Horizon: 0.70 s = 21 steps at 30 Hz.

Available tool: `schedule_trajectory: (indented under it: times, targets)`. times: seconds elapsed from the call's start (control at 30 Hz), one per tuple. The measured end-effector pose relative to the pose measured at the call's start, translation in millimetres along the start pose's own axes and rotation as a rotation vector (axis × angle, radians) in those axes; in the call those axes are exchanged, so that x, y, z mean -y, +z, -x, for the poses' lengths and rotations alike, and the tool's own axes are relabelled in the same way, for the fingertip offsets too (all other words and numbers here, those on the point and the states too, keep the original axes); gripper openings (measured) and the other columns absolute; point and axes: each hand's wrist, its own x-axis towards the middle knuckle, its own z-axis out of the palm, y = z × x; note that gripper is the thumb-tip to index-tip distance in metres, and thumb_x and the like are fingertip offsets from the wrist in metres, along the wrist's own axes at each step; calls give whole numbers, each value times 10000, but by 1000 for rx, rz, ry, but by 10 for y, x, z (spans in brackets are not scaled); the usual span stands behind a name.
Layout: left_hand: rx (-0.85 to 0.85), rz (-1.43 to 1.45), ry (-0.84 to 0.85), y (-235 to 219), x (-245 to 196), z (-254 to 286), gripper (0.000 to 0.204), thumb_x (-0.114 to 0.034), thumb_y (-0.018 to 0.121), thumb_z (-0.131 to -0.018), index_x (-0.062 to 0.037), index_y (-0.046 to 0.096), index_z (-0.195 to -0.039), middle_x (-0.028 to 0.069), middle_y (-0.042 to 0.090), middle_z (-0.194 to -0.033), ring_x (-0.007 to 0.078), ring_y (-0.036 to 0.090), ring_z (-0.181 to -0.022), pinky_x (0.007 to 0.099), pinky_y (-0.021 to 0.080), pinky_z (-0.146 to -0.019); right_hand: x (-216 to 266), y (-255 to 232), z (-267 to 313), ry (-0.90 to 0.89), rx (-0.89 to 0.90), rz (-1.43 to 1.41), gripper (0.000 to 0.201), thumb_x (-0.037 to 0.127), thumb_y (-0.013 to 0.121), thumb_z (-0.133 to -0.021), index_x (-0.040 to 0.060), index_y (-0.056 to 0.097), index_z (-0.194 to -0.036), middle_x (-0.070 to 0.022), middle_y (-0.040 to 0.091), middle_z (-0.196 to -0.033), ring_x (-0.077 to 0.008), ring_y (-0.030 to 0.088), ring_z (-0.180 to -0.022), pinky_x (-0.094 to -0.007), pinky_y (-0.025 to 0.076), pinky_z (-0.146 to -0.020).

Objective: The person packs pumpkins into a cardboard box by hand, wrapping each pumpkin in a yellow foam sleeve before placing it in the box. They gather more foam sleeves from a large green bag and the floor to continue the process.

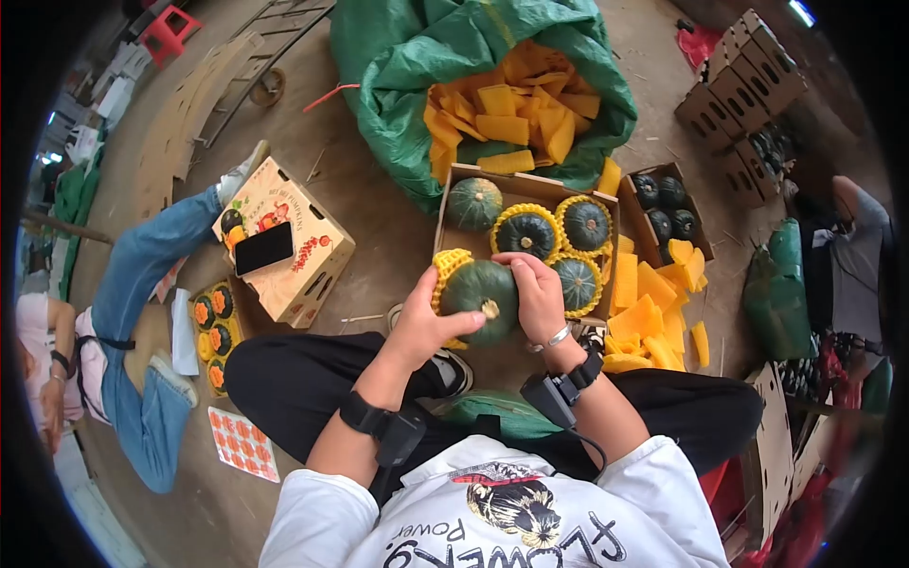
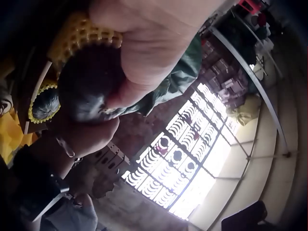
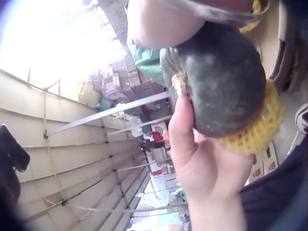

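Observation:
A dark green pumpkin [image 1: 480, 301] is held between both hands over the front of an open carton. On its left, my left hand [image 1: 421, 327] grips it, thumb lying by the stem [image 1: 490, 309]. A yellow foam net [image 1: 453, 265] covers the pumpkin's left side, leaving the rest bare; in the right wrist view the net [image 3: 257, 127] sits against the left palm side. My right hand [image 1: 537, 298] holds the pumpkin's right edge, its fingertips at the far rim. The pumpkin's underside is hidden in the head view.
The carton [image 1: 614, 241] contains several netted pumpkins and one bare pumpkin [image 1: 474, 204]. Behind stands a green sack [image 1: 388, 104] of orange slabs. More slabs [image 1: 644, 317] lie at right beside another pumpkin box [image 1: 696, 204]. Left are a printed carton [image 1: 327, 232] bearing a phone [image 1: 264, 249], and a sticker sheet [image 1: 243, 443].

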Motion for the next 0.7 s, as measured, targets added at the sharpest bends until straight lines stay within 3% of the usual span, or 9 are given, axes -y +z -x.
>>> schedule_trajectory:
  times: [0.07, 0.13, 0.2, 0.37, 0.4, 0.5, 0.6, 0.63, 0.7]
  targets:
    - [-8, -449, 120, 83, 32, 55, 725, -85, 739, -690, -10, 378, -1314, 78, 538, -1175, 151, 545, -1023, 292, 441, -902, -48, -146, 81, 16, 5, 122, 281, 161, 475, -890, -20, 625, -1045, -108, 646, -979, -157, 603, -844, -294, 490, -777]
    - [63, -316, 69, 143, 44, 69, 707, -61, 710, -707, -21, 372, -1326, 71, 538, -1181, 156, 542, -1047, 297, 427, -930, -190, -287, 146, 330, -23, -427, 284, 185, 497, -903, -7, 598, -1087, -105, 637, -996, -163, 606, -863, -304, 498, -786]
    - [257, 285, -133, 224, 34, 129, 685, -40, 661, -731, -32, 353, -1344, 69, 521, -1211, 161, 517, -1102, 298, 403, -959, -57, -350, 342, 544, 303, -986, 284, 178, 535, -909, 25, 536, -1147, -79, 612, -1023, -161, 602, -914, -310, 503, -828]
    - [340, 458, -266, 353, 76, 166, 681, -29, 619, -756, -44, 318, -1366, 69, 488, -1253, 167, 470, -1164, 312, 365, -996, -437, -413, 428, 46, 303, -202, 170, 130, 539, -905, 44, 576, -1048, -40, 618, -948, -123, 591, -841, -272, 499, -756]
    - [280, 341, -190, 340, 70, 139, 665, -34, 627, -765, -40, 324, -1356, 77, 493, -1239, 164, 481, -1142, 307, 380, -978, -505, -515, 298, 247, 38, -470, 107, 122, 547, -897, 37, 581, -953, -41, 618, -869, -125, 577, -746, -256, 478, -683]
    - [46, -104, 120, 333, 96, 70, 646, -65, 666, -791, -10, 321, -1335, 99, 483, -1218, 160, 486, -1109, 292, 401, -947, 55, -369, 396, -145, -300, 365, 140, 110, 552, -892, -6, 578, -965, -74, 569, -791, -145, 528, -670, -273, 441, -612]
    - [-7, -267, 226, 306, 68, 93, 646, -72, 679, -789, -5, 330, -1328, 99, 496, -1198, 160, 488, -1102, 294, 401, -947, 31, -370, 503, -284, -207, 329, 206, 108, 573, -882, -3, 594, -1054, -66, 568, -875, -148, 525, -709, -281, 444, -624]
    - [13, -309, 217, 248, 74, 99, 658, -77, 690, -786, -3, 329, -1331, 103, 493, -1207, 166, 488, -1107, 298, 401, -950, 80, -451, 570, 103, -45, 120, 422, 105, 613, -849, 19, 501, -1247, -79, 553, -1090, -176, 550, -908, -299, 460, -769]
    - [57, -219, 122, 234, 56, 104, 669, -81, 695, -784, -5, 325, -1336, 104, 488, -1214, 168, 486, -1111, 299, 401, -951, 99, -456, 558, 99, 73, -88, 536, 105, 643, -821, 33, 430, -1307, -87, 519, -1169, -187, 524, -1006, -305, 429, -856]
